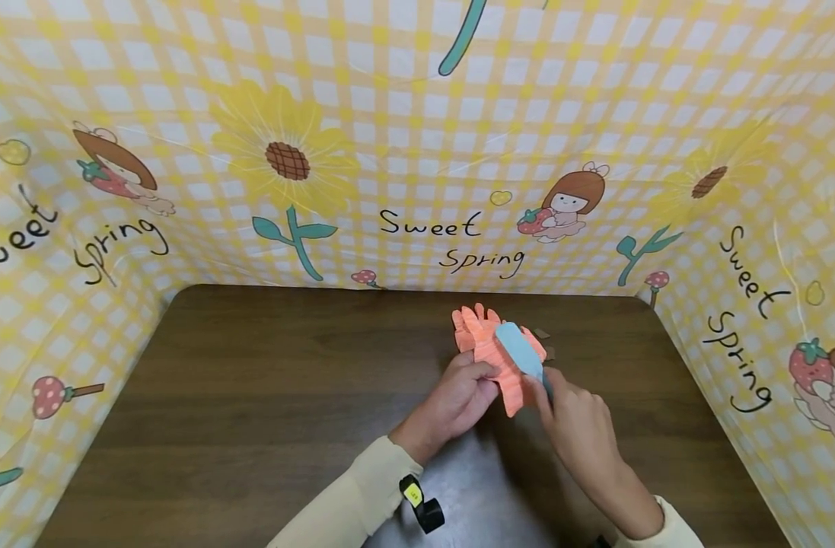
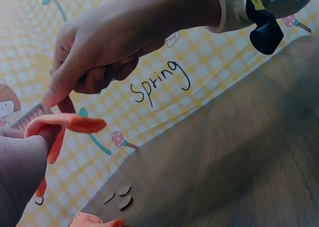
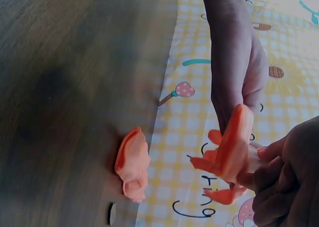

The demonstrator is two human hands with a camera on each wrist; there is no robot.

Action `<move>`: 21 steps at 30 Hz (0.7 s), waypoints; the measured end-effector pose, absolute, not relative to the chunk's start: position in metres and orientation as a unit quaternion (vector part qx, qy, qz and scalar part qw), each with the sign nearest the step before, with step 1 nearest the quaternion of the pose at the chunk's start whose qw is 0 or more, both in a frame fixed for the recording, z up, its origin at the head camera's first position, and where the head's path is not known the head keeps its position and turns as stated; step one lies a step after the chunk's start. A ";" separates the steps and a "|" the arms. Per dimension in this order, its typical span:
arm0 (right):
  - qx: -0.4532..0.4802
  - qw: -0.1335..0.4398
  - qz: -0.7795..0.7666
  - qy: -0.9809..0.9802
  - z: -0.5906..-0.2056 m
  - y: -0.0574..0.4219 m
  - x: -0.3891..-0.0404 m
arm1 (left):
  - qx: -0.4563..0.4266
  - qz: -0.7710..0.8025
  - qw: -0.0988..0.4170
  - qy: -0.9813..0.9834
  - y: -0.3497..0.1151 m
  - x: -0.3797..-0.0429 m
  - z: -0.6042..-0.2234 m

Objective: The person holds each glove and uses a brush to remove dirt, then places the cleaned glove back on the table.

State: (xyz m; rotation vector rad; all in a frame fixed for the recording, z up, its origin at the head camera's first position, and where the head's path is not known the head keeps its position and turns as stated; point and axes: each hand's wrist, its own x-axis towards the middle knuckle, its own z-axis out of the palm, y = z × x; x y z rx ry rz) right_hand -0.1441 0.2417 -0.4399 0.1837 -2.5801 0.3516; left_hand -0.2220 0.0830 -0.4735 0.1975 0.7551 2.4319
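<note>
My left hand (image 1: 461, 392) grips a coral-orange knitted glove (image 1: 506, 387) by its edge, thumb on top, above the table. My right hand (image 1: 578, 415) holds a light blue brush (image 1: 518, 348) by its handle, and the brush's flat back faces up over the glove. Pale bristles of the brush (image 2: 34, 113) show in the left wrist view, right at the fabric. A second orange item (image 3: 133, 162), crumpled and of the same fabric, lies on the table in the right wrist view.
Several small flat brown pieces (image 2: 125, 202) lie on the dark wooden table (image 1: 287, 403) near its far side. A yellow checked cloth (image 1: 417, 152) with printed flowers and lettering stands around the back and both sides. A black strap device (image 1: 427, 511) sits at the left cuff.
</note>
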 end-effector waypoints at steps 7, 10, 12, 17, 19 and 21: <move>0.045 0.265 0.144 -0.952 -0.438 0.254 -0.146 | 0.080 0.916 0.283 0.271 0.088 -0.221 -0.475; 0.025 0.250 0.148 -0.957 -0.436 0.260 -0.148 | 0.082 0.916 0.281 0.275 0.087 -0.220 -0.476; 0.008 0.242 0.149 -0.959 -0.435 0.264 -0.150 | 0.087 0.914 0.279 0.280 0.086 -0.220 -0.476; -0.029 0.225 0.167 -0.959 -0.431 0.272 -0.156 | 0.088 0.912 0.280 0.287 0.083 -0.222 -0.476; -0.026 0.215 0.181 -0.959 -0.428 0.266 -0.154 | 0.088 0.910 0.281 0.291 0.082 -0.222 -0.477; -0.005 0.210 0.185 -0.960 -0.427 0.256 -0.150 | 0.093 0.908 0.282 0.295 0.081 -0.223 -0.477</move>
